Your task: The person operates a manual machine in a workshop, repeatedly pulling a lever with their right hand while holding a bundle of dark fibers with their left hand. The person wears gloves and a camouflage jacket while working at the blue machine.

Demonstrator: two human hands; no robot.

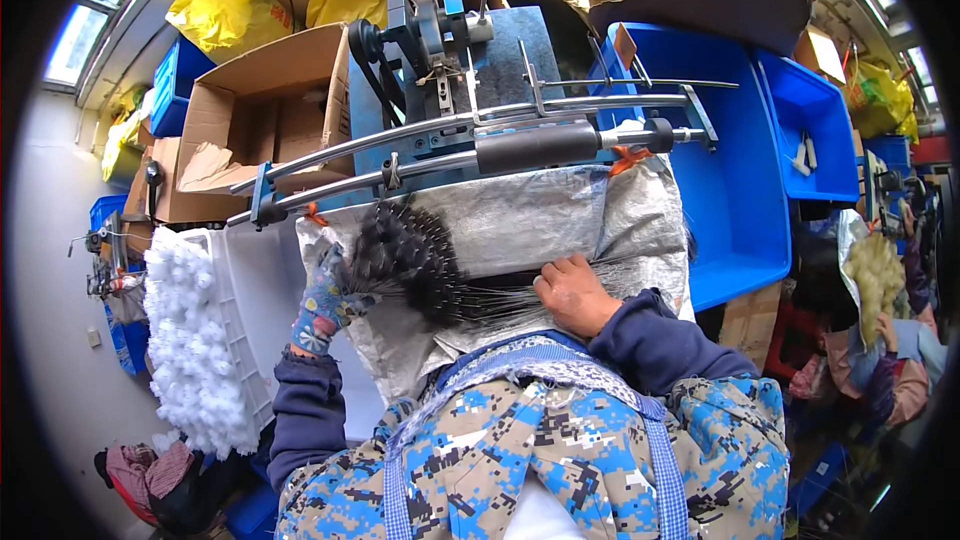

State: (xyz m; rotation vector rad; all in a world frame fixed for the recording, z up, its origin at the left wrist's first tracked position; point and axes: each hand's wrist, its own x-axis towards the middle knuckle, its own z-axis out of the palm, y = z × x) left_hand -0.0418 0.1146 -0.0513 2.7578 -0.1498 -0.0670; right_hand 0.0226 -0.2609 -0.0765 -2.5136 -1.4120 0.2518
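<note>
A bundle of thin wire brushes with black bristle heads [408,252] lies across the silvery sheet [510,230] over my lap. My left hand [328,302], in a flowered glove, is closed at the bundle's left end, where thin wire ends poke out by its fingers. From the black heads, long bare wire stems [495,308] fan toward the right. My bare right hand [576,296] has its fingers curled down over these stems; its fingertips are partly hidden. Just beyond the sheet stands a bench machine [440,70] with metal rods and a black foam-covered roller [537,145].
White bristle brushes [195,340] are heaped at a white plastic crate [240,330] on the left. An open cardboard box [265,105] stands behind it. Blue bins [740,230] sit on the right. Orange clips [628,160] hold the sheet to a rod. Another person [890,350] works far right.
</note>
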